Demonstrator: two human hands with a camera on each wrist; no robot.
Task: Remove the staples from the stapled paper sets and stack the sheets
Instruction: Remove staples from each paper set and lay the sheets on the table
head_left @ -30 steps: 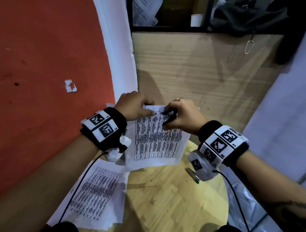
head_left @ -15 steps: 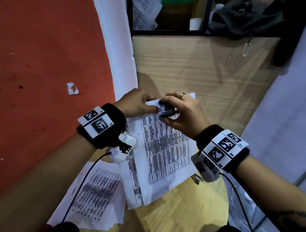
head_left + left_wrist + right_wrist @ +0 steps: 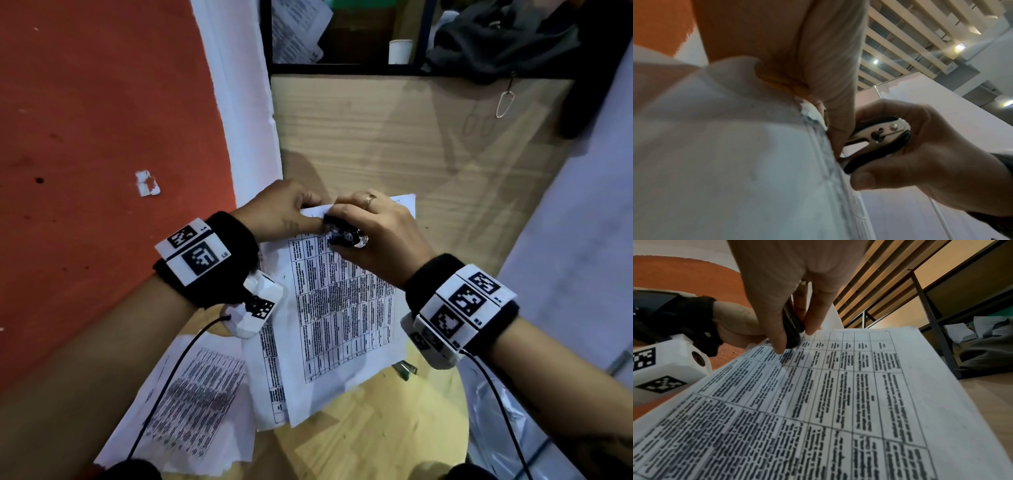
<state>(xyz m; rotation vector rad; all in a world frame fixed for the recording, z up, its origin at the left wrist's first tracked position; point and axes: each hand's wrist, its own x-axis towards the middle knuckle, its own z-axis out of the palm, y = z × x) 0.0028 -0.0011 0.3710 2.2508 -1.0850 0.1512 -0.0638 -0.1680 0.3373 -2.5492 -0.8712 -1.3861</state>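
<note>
Paper fills the middle: a stapled set of white sheets printed with black tables point(image 3: 342, 308) hangs over the far edge of the round pale wooden table point(image 3: 376, 428). The left hand point(image 3: 284, 214) pinches the set's top corner. The right hand point(image 3: 380, 236) grips a black-and-white claw staple remover point(image 3: 877, 138) at that corner. A second printed stack point(image 3: 191, 404) lies at the table's left edge.

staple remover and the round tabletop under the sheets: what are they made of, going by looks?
Staple remover: looks like bright metal plates with a rivet, glossy black grips, probably plastic. Round tabletop: pale wood with visible grain, matte; solid or veneer can't be told.
</note>
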